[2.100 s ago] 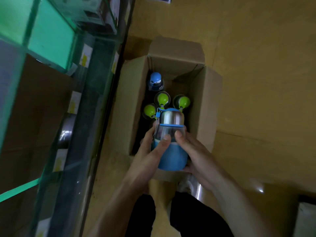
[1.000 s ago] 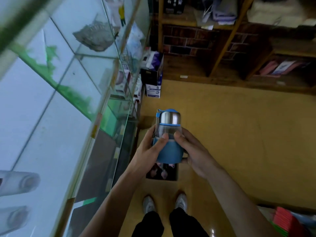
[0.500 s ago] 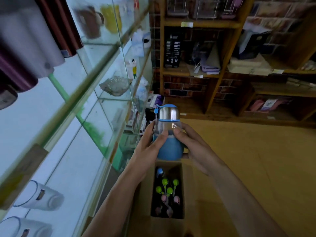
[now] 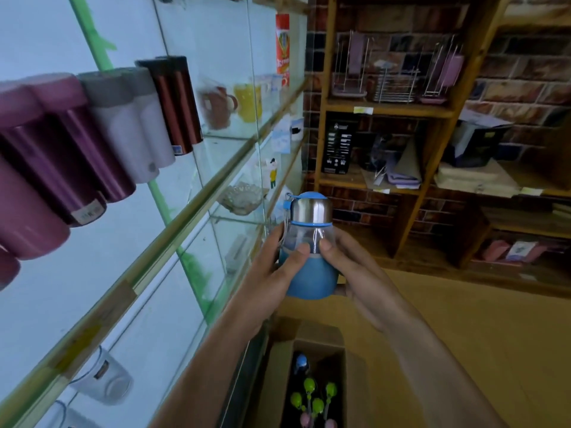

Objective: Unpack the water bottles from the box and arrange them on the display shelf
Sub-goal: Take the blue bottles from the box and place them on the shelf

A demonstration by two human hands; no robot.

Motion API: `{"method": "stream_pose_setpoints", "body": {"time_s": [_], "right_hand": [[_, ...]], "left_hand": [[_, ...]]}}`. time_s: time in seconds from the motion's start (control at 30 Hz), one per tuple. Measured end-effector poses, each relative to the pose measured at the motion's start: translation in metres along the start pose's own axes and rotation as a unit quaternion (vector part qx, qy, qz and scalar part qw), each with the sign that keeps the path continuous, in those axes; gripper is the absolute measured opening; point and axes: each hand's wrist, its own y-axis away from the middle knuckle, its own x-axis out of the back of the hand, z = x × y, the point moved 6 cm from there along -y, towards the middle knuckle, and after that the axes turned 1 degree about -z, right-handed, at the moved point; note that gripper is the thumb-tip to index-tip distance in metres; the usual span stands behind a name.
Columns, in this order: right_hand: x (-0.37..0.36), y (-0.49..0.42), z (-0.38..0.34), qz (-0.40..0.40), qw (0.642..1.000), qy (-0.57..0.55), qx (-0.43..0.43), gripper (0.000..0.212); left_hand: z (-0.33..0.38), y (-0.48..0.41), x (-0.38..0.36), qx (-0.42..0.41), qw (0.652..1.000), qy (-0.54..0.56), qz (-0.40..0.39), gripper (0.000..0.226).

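Both arms come up from the bottom of the picture, the left from 7 o'clock and the right from 5 o'clock, and they meet near the middle. The left hand [image 4: 272, 273] holds the blue water bottle [image 4: 310, 242] on its 9 o'clock side. The right hand [image 4: 349, 267] holds it on its 3 o'clock side. Both hands are curled round the bottle. The two thumbs lie across the front, on the see-through part, and their tips are very near each other. The other fingers go round the back, where they are mostly hidden. A few right fingertips peek out under the bottle's bottom edge at 4 o'clock.

The bottle stands straight up in the air. Its long way runs from 12 o'clock to 6 o'clock. The shiny silver cap with the blue top points to 12 o'clock. The soft blue part is at the bottom, and the see-through part is in between.

The bottle is just beside the front edge of the glass display shelf [image 4: 173, 230], which fills the 9 o'clock side. It is not touching the shelf. On a higher shelf, at 10 o'clock, stand purple flasks [image 4: 61, 156], white flasks [image 4: 136, 125] and red-brown flasks [image 4: 176, 103].

The open cardboard box [image 4: 278, 381] sits on the floor at 6 o'clock, well below the hands. Inside it are bottles with green caps [image 4: 309, 386], one with a blue cap [image 4: 301, 364] and some pink ones [image 4: 306, 420].

A wooden shelf [image 4: 386, 109] stands by a brick wall at 1 o'clock.
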Motion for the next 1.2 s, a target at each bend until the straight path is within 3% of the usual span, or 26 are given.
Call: {"method": "stream_pose_setpoints", "body": {"time_s": [0.2, 0.57, 1.2], "right_hand": [[-0.004, -0.017, -0.027, -0.052, 0.998, 0.005, 0.031, 0.052], [-0.019, -0.047, -0.066, -0.149, 0.986, 0.009, 0.074, 0.057], [-0.109, -0.029, -0.103, -0.347, 0.928, -0.015, 0.132, 0.049]], "left_hand": [[0.020, -0.010, 0.005, -0.025, 0.998, -0.005, 0.053, 0.048], [0.055, -0.012, 0.019, -0.054, 0.986, -0.056, 0.146, 0.043], [0.104, 0.074, 0.054, -0.079, 0.934, -0.099, 0.334, 0.042]]}}
